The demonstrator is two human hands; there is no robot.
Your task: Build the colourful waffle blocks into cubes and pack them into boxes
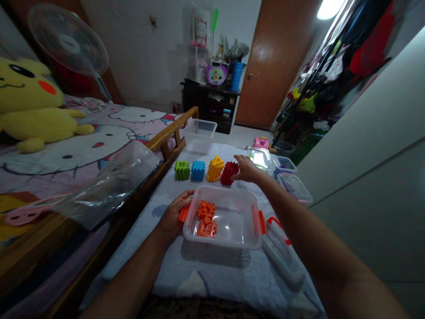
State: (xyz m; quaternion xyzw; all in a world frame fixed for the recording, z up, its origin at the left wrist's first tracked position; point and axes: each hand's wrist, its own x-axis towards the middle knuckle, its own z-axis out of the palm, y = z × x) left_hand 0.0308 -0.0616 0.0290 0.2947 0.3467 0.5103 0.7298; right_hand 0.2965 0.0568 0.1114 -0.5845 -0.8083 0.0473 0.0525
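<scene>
My left hand (176, 213) grips the left end of a clear plastic storage box (237, 241) by its orange latch (184, 213). Inside the box, toward its left side, lie several orange interlocking toy blocks (207, 217). Beyond the box, my right hand (246, 169) reaches to the right side of a stack of red toy blocks (229, 173), thumb and fingers apart. Whether it touches the stack is unclear. In a row to the left of the red stack stand yellow blocks (215, 168), blue blocks (198, 170) and green blocks (182, 170).
A clear lid with red clips (283, 252) lies right of the box. Farther back are an open clear bin (199, 133) and smaller plastic boxes (294, 187). A wooden bed rail (172, 130) borders the left, with a plastic bag (116, 181) draped by it.
</scene>
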